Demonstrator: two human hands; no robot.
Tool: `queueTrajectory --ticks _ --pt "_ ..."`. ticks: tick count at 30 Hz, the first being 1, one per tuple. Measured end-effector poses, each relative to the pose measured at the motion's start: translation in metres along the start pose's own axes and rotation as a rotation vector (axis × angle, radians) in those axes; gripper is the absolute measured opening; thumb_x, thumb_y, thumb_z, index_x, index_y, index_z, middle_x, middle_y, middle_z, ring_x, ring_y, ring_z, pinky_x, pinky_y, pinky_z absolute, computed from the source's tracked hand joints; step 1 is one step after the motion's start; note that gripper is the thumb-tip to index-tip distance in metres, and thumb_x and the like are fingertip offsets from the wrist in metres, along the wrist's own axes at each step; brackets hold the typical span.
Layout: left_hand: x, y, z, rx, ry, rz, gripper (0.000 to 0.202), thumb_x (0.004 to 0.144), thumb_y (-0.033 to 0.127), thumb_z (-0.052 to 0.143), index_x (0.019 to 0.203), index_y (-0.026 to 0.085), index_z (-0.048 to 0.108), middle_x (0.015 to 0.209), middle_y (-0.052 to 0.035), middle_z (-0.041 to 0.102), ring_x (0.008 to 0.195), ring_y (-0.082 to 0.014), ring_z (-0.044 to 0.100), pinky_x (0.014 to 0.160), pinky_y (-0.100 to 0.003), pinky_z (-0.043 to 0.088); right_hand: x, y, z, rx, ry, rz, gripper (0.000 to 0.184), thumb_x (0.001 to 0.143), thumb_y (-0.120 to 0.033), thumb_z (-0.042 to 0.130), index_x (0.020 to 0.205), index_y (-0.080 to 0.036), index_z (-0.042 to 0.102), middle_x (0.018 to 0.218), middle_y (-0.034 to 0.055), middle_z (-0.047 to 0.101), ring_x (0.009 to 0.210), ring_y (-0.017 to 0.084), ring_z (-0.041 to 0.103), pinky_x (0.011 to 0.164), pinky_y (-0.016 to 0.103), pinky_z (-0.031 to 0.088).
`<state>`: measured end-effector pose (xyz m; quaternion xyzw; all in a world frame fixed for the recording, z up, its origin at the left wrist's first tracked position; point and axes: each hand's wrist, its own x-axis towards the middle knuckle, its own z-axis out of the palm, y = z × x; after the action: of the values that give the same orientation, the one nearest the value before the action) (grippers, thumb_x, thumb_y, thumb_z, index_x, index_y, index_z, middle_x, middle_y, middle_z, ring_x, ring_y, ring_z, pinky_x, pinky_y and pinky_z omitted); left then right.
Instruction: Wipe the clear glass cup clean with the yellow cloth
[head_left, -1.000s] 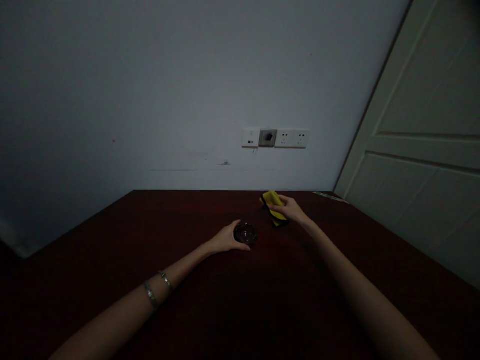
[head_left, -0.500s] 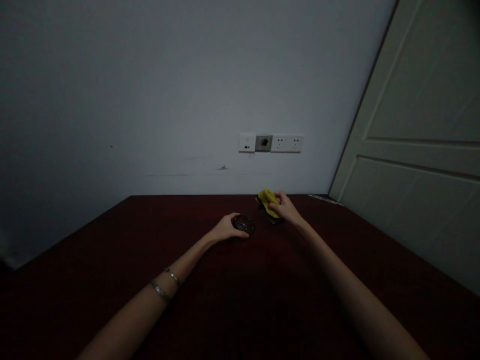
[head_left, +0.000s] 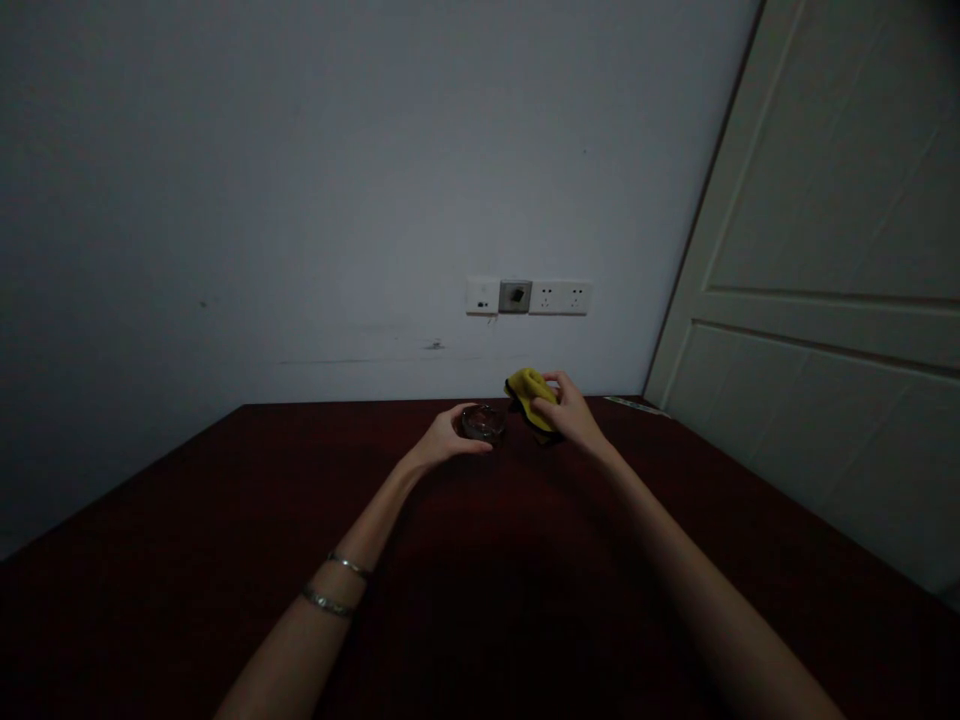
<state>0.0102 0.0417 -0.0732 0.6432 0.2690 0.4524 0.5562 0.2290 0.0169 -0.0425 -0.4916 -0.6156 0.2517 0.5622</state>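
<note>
Glass bowl (head_left: 484,425) is resting in your left hand (head_left: 442,440), at the far part of the dark red table (head_left: 465,560), near its back edge in view. Your thumb is running along the near side and your fingers are curling round the far side, so that grip is holding the bowl at a middling spread. Your right hand (head_left: 571,410) is pinching a yellow cloth (head_left: 531,395) with dark edging, thumb and fingers closing narrowly on bunched fabric.

Change over the last second: the socket row (head_left: 561,297) is sitting lower as your head is shifting, yet the bowl is showing higher, so your left hand is really moving it up or away. The cloth is rising too, its top now overlapping the wall (head_left: 337,200). Lifting or sliding? Can't tell, too dark underneath.

Upshot: both hands are staying full, bowl and cloth are keeping just beside each other, and the cloth isn't covering the bowl's opening.
</note>
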Motion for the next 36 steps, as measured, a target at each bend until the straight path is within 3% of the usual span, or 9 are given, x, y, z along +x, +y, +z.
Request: queueTrajectory --ticks 6,9,13,17,21,26,29,33,36 --pt "-0.001 -0.005 -0.001 -0.118 0.088 0.009 0.070 0.037 0.006 0.084 0.101 0.015 0.057 0.092 -0.0055 0.067 0.088 -0.0183 0.061 0.088 -0.036 0.042 0.002 0.000 -0.004 -0.006 0.029 -0.006 0.043 0.059 -0.026 0.056 0.101 -0.020 0.051 0.079 0.0005 0.063 0.061 0.014 0.058 0.056 0.028 0.047" --pt "0.000 -0.006 -0.002 -0.212 0.144 0.065 0.057 0.039 0.010 0.084 0.089 0.014 0.059 0.085 -0.0032 0.066 0.081 -0.0170 0.061 0.082 -0.033 0.044 0.002 -0.001 -0.005 -0.025 0.046 -0.020 0.043 0.059 -0.025 0.056 0.101 -0.019 0.052 0.079 0.0011 0.064 0.062 0.015 0.058 0.056 0.028 0.047" --pt "-0.004 -0.005 0.000 -0.319 0.076 0.034 0.046 0.047 0.018 0.083 0.087 0.012 0.062 0.084 -0.0057 0.067 0.076 -0.0165 0.062 0.076 -0.031 0.045 0.001 -0.005 -0.004 -0.064 0.055 -0.052 0.042 0.061 -0.024 0.055 0.103 -0.019 0.053 0.082 0.0030 0.065 0.065 0.017 0.060 0.059 0.031 0.048" --pt "-0.008 -0.009 0.004 -0.494 0.031 -0.002 0.047 0.054 0.029 0.081 0.093 0.008 0.065 0.089 -0.0106 0.069 0.078 -0.0187 0.063 0.077 -0.030 0.046 -0.004 -0.019 -0.003 -0.121 0.056 -0.119 0.043 0.062 -0.022 0.057 0.105 -0.018 0.055 0.089 0.0050 0.065 0.074 0.019 0.061 0.069 0.034 0.048" --pt "-0.008 -0.021 0.006 -0.690 0.012 -0.051 0.051 0.060 0.033 0.078 0.103 0.009 0.063 0.098 -0.0122 0.069 0.090 -0.0215 0.063 0.085 -0.032 0.046 -0.012 -0.033 -0.002 -0.339 -0.045 -0.335 0.041 0.068 -0.016 0.055 0.110 -0.019 0.055 0.097 0.0063 0.066 0.085 0.020 0.062 0.079 0.037 0.047" --pt "-0.008 -0.033 0.005 -0.868 -0.002 -0.130 0.043 0.069 0.036 0.072 0.103 0.012 0.062 0.102 -0.0106 0.068 0.092 -0.0218 0.063 0.083 -0.036 0.049 -0.021 -0.041 0.009 -0.749 -0.168 -0.655 0.045 0.076 -0.011 0.054 0.121 -0.017 0.050 0.113 0.0133 0.062 0.106 0.025 0.055 0.085 0.039 0.048" --pt "-0.008 -0.034 0.006 -0.918 -0.011 -0.124 0.044 0.071 0.038 0.070 0.104 0.011 0.061 0.103 -0.0115 0.068 0.093 -0.0223 0.063 0.083 -0.037 0.049 -0.024 -0.043 0.019 -0.920 -0.235 -0.826 0.041 0.081 -0.011 0.052 0.122 -0.013 0.049 0.114 0.0159 0.062 0.108 0.025 0.054 0.084 0.038 0.049" --pt "-0.009 -0.030 0.008 -0.964 0.012 -0.173 0.042 0.078 0.045 0.061 0.106 0.013 0.060 0.102 -0.0118 0.068 0.091 -0.0243 0.063 0.084 -0.044 0.048 -0.026 -0.041 0.026 -1.012 -0.312 -1.017 0.029 0.088 -0.013 0.046 0.116 -0.012 0.053 0.121 0.0148 0.061 0.114 0.025 0.053 0.084 0.039 0.049" --pt "-0.009 -0.026 0.007 -0.972 0.067 -0.231 0.036 0.083 0.044 0.054 0.099 0.013 0.063 0.092 -0.0097 0.070 0.080 -0.0206 0.065 0.079 -0.041 0.050 -0.031 -0.036 0.027 -1.016 -0.416 -1.128 0.031 0.089 -0.011 0.043 0.119 -0.008 0.052 0.126 0.0155 0.058 0.121 0.024 0.050 0.090 0.041 0.046"
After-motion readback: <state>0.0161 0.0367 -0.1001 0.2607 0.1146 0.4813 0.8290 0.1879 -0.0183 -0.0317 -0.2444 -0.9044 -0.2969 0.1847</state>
